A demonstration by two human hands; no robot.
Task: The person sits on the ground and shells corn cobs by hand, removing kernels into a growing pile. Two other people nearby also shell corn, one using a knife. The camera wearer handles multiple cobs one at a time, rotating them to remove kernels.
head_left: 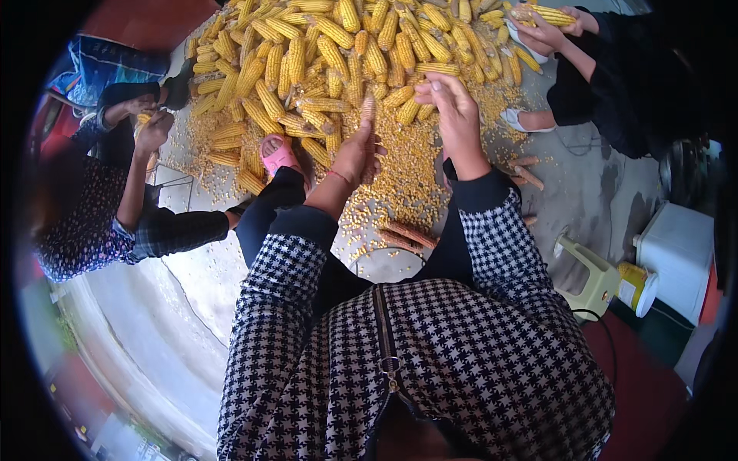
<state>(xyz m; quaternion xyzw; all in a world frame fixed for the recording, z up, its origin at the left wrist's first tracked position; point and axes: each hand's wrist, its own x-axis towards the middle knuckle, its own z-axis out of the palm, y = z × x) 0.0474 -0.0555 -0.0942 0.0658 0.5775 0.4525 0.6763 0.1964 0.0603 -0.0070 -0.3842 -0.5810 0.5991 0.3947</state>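
Observation:
My left hand (358, 157) is closed around a corn cob (368, 109), whose upper end stands out above the thumb and looks mostly stripped of kernels. To its right, my right hand (452, 112) is raised with the fingers apart and slightly curled, and nothing shows in it. Beyond both hands lies a big heap of yellow ears of corn (331, 55). Loose corn kernels (398, 178) cover the floor below my hands. Bare reddish cobs (410, 233) lie between my legs.
A co-worker's hands (151, 124) hold corn at the left; another's hands (545, 31) hold an ear (550, 15) at the upper right. More bare cobs (527, 176) lie right of my right arm. A pale green plastic stool (588, 276), yellow bucket (631, 285) and white box (674, 259) stand at the right.

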